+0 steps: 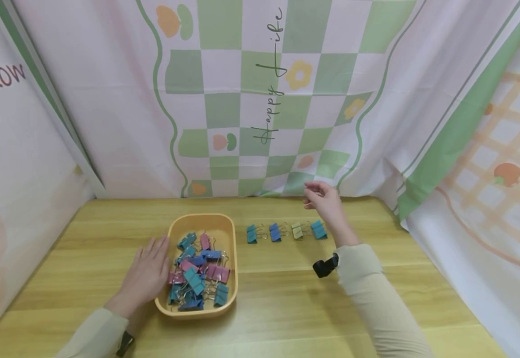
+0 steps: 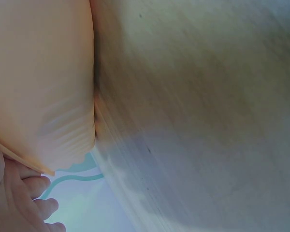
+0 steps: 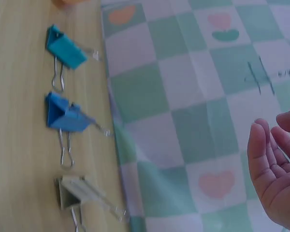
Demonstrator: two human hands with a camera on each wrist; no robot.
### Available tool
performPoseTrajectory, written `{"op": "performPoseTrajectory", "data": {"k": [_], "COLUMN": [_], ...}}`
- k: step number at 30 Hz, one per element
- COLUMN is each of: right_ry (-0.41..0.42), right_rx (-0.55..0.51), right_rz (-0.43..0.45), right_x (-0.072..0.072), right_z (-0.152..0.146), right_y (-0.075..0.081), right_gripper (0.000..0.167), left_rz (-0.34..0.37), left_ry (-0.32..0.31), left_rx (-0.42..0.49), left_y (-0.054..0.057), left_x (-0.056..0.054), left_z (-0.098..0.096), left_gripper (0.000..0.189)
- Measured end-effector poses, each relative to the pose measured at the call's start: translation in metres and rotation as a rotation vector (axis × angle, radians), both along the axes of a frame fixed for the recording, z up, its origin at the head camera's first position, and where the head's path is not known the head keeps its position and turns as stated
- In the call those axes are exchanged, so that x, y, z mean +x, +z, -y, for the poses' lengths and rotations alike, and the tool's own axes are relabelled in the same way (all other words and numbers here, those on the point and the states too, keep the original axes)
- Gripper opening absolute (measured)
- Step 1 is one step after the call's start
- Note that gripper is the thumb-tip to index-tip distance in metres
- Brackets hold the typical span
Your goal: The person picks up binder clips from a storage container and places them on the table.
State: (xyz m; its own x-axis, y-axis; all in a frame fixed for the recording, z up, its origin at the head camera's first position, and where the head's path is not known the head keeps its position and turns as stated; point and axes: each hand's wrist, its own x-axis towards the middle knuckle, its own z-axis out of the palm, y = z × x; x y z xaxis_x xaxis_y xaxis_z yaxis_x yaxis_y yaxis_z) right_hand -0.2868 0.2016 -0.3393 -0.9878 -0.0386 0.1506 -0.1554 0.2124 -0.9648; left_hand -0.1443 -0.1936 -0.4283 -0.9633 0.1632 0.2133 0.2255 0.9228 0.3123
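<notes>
My left hand [image 1: 152, 268] lies with straight fingers against the left rim of an orange-yellow plastic basket [image 1: 234, 258]. In the left wrist view the fingers [image 2: 36, 186] show beside the basket's outer wall [image 2: 43, 87]. Inside it are several binder clips in teal, pink and blue, heaped with their wire handles tangled. To the right stands a row of binder clips: teal [image 1: 252, 233], blue [image 1: 275, 232], pale yellow [image 1: 297, 230] and bright blue [image 1: 319, 229]. Above the row's right end, my right hand [image 1: 324, 201] hovers, fingers loosely bent and holding nothing.
Everything stands on a wood-grain table [image 1: 286, 308]. A checkered green-and-white cloth [image 1: 260, 109] hangs along its back edge. White curtains [image 1: 31, 149] close in the left side, and a printed curtain [image 1: 501, 174] hangs at the right.
</notes>
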Motion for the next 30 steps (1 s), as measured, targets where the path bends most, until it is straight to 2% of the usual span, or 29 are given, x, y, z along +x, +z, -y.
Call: {"op": "performPoseTrajectory", "data": {"k": [7,13,30], "right_ry": [0.095,0.162,0.315], "right_rx": [0.050,0.061,0.186], "right_rz": [-0.010,-0.038,-0.062], "right_x": [0.011,0.015,0.026], "right_z": [0.033,0.059,0.127], "right_y": [0.009,0.010,-0.007], "right_gripper": [0.034,0.033,0.031], "left_rz": [0.001,-0.002,0.006], "left_ry": [0.001,0.001,0.001], "left_rx": [0.006,0.010,0.012], "left_y": [-0.001,0.000,0.001], "left_x": [0.000,0.000,0.000], "left_z": [0.000,-0.001,0.000], "left_gripper": [0.050,0.050,0.050]}}
